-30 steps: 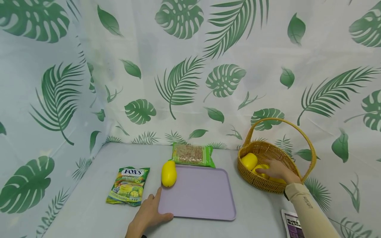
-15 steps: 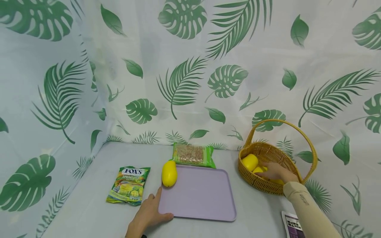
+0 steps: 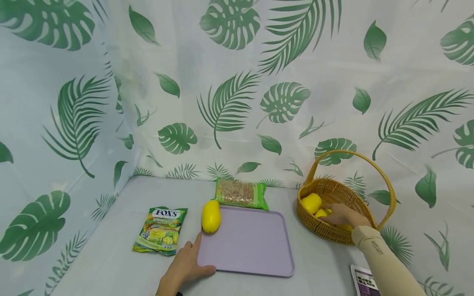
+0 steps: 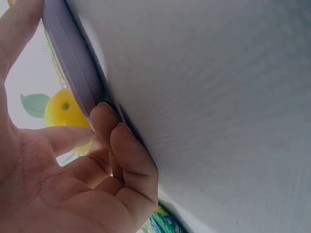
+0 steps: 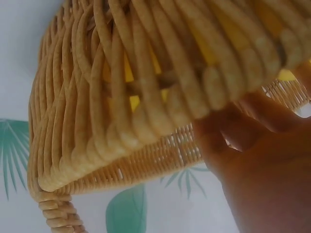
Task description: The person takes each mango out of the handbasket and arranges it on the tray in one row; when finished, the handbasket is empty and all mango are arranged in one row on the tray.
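In the head view, my left hand (image 3: 187,265) holds the near left corner of a light purple tray (image 3: 246,242), thumb along the near edge. The left wrist view shows its fingers curled against the tray's rim (image 4: 80,63). A yellow mango (image 3: 211,216) lies over the tray's far left corner. My right hand (image 3: 342,215) reaches down inside a wicker basket (image 3: 314,225). Its thumb and fingers straddle a yellow mango (image 3: 323,213) there; the fingertips are partly hidden. Another mango (image 3: 312,203) sits to its left. In the right wrist view, the basket's wall (image 5: 131,107) hides most of the fingers.
A Fox's Spring Tea candy bag (image 3: 161,231) lies left of the tray. Behind the tray is a green packet (image 3: 240,193) with brown contents. The basket's tall handle (image 3: 383,174) arches over its opening. A white and purple packet (image 3: 364,281) lies near the right sleeve.
Inside the basket, my right hand has shifted slightly and settled lower around the middle mango. My left hand and the tray have stayed put. The head view has drifted a little.
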Demonstrator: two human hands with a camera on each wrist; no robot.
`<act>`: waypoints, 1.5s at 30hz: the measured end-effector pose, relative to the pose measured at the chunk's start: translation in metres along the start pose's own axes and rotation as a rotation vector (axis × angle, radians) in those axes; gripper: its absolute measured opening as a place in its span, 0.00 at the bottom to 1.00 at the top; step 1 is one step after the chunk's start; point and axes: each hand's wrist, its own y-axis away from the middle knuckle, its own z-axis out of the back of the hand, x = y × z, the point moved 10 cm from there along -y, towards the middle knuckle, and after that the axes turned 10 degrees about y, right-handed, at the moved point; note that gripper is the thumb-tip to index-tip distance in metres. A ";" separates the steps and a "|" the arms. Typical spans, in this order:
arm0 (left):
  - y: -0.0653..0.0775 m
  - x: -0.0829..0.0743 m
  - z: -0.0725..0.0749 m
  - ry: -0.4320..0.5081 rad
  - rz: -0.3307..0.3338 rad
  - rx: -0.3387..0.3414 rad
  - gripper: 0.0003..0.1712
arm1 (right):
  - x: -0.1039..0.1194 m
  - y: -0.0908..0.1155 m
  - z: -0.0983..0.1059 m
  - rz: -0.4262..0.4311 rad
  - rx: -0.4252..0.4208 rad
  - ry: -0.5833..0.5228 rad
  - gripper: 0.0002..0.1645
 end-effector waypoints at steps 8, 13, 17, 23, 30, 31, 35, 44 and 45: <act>0.000 0.001 -0.001 0.010 -0.003 -0.002 0.68 | 0.000 0.005 0.005 0.006 -0.033 -0.016 0.53; 0.000 0.002 -0.001 0.013 -0.009 -0.004 0.68 | -0.003 0.008 0.008 0.016 -0.069 -0.007 0.56; 0.001 0.002 -0.002 0.009 -0.019 -0.001 0.68 | -0.002 0.011 0.013 0.026 -0.091 -0.006 0.58; 0.001 0.001 -0.002 0.014 -0.012 0.000 0.68 | 0.002 0.014 0.023 0.057 -0.140 0.001 0.56; 0.002 0.001 -0.002 0.006 0.000 0.005 0.68 | 0.008 0.021 0.036 0.065 -0.187 -0.013 0.57; 0.002 0.001 -0.002 0.004 -0.002 0.004 0.68 | 0.010 0.023 0.039 0.069 -0.197 -0.017 0.56; 0.002 -0.001 -0.001 -0.001 -0.003 0.001 0.68 | 0.020 0.030 0.051 0.084 -0.245 -0.013 0.55; 0.002 -0.002 -0.001 -0.003 -0.007 0.000 0.68 | 0.048 0.043 0.069 0.141 -0.310 -0.060 0.51; 0.002 -0.002 -0.001 -0.003 -0.006 0.000 0.68 | 0.051 0.044 0.070 0.150 -0.318 -0.064 0.51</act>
